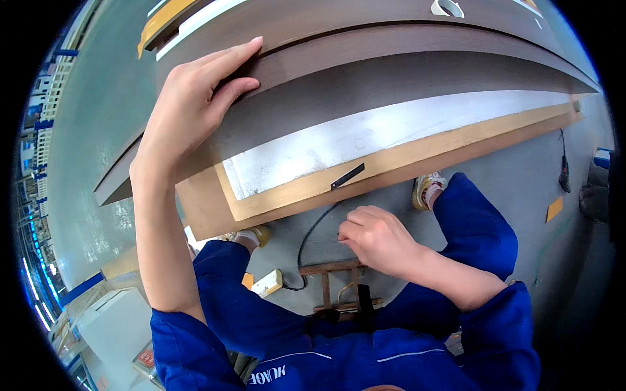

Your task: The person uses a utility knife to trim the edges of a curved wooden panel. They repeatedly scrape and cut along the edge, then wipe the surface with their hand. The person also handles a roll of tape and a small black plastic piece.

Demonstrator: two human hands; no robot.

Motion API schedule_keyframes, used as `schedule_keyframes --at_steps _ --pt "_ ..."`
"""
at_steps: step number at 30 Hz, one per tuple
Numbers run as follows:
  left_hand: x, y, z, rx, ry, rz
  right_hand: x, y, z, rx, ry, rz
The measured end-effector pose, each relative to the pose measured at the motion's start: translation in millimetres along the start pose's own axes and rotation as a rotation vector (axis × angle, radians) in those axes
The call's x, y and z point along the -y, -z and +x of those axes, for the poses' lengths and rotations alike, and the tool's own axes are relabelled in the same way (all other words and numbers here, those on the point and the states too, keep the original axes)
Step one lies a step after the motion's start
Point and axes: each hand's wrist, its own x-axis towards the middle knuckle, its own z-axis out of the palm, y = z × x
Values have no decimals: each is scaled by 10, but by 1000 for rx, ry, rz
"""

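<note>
My left hand spans a long dark brown board, fingers over its upper edge and thumb near its lower edge. The board appears bowed in this wide view. Above my lap, well apart from the board, my right hand is closed with curled fingers. Anything inside it is hidden. Nearer me, a white sheet lies on a tan wooden board. A short black blade with a slanted end rests on the tan board's near edge.
A roll of tape sits on the brown surface at the far side. Below stand a rusty metal frame and a white power strip with a black cable. A dark corded tool is at the right. A white box is at lower left.
</note>
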Motion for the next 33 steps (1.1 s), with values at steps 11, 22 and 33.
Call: schedule_keyframes --at_steps 11,22,33 --pt "121 423 -337 209 253 32 -75 -35 1 -12 53 9" --pt "6 283 -255 131 130 191 -54 -137 20 18 110 3" --pt "-220 200 -60 147 96 326 -77 -124 -24 -13 155 -38"
